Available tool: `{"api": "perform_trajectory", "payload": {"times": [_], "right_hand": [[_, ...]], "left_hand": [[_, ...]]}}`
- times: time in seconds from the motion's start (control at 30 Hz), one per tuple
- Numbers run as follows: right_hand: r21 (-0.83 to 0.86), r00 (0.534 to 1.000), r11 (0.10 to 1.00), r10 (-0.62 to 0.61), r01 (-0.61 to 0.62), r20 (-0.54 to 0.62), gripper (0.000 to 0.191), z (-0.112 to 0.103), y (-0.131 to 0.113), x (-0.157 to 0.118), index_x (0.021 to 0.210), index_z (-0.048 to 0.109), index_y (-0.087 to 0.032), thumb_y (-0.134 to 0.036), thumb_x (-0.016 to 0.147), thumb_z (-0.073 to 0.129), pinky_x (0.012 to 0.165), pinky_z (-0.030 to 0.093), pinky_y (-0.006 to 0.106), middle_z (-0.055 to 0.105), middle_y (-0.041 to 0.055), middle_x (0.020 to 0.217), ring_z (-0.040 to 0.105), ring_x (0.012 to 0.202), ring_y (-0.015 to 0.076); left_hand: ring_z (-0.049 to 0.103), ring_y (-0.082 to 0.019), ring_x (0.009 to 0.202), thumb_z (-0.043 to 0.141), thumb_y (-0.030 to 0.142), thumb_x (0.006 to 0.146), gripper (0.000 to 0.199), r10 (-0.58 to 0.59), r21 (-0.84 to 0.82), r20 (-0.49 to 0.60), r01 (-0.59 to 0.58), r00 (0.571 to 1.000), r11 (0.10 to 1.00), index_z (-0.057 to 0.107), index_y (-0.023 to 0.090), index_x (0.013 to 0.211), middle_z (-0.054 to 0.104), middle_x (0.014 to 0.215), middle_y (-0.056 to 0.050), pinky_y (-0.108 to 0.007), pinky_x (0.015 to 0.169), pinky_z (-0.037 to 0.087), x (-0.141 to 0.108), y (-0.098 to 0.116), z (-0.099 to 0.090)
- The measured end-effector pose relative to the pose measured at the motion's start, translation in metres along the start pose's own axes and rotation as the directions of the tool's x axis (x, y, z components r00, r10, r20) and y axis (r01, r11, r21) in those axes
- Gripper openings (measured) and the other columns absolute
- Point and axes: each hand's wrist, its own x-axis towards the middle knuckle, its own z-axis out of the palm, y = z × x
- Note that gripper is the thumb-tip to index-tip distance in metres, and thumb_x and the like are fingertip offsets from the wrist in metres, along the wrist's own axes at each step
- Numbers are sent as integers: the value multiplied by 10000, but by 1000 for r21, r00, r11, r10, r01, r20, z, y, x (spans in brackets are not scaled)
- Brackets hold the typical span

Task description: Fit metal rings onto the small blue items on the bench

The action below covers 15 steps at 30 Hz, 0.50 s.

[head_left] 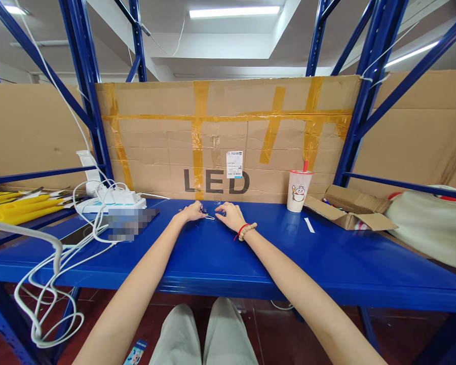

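My left hand (pixel 193 211) rests on the blue shelf top, its fingers drawn together over small metal pieces. One shiny metal piece (pixel 210 217) pokes out by its fingertips, too small to name. Dark bits also show at the edge of that hand; what is under the fingers is hidden. Just to the right, my right hand (pixel 231 216) is bent over the surface with thumb and fingers apart, and nothing shows in it. A beaded bracelet and red cord circle its wrist. The two hands are close but do not touch.
A cardboard panel (pixel 155 147) marked LED closes off the back. To the right are a paper cup (pixel 299 190) with a straw, a white strip (pixel 309 225) and an open carton (pixel 349 208). At left lie a power strip (pixel 131 204), tangled cables and yellow-handled tools (pixel 26 209).
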Motion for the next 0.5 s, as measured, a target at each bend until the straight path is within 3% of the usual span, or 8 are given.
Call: {"api": "perform_trajectory", "payload": {"times": [0.2,0.37,0.5], "right_hand": [[79,991,989,-124,128,-60,174,-1,-6,0,888,650,-202,-312,754,651,716,319,262,613,7,864,536,775,113],[176,983,976,-99,126,-155,152,0,-5,1,795,663,-201,-346,769,624,662,351,237,619,-6,799,529,709,102],[234,984,967,-66,104,-167,149,2,-4,1,804,664,-201,-336,744,644,620,374,216,619,-8,786,530,684,96]], "left_hand": [[489,-122,608,670,270,608,362,63,-207,51,-51,997,977,365,181,782,528,673,26,-247,580,373,-8,12,3],[467,-106,608,699,318,580,400,97,-330,88,-63,991,942,370,172,754,514,646,39,-232,580,356,-12,17,2],[465,-112,614,736,364,536,456,90,-403,87,-48,992,914,384,173,755,495,636,43,-230,559,334,-11,15,3]]}}
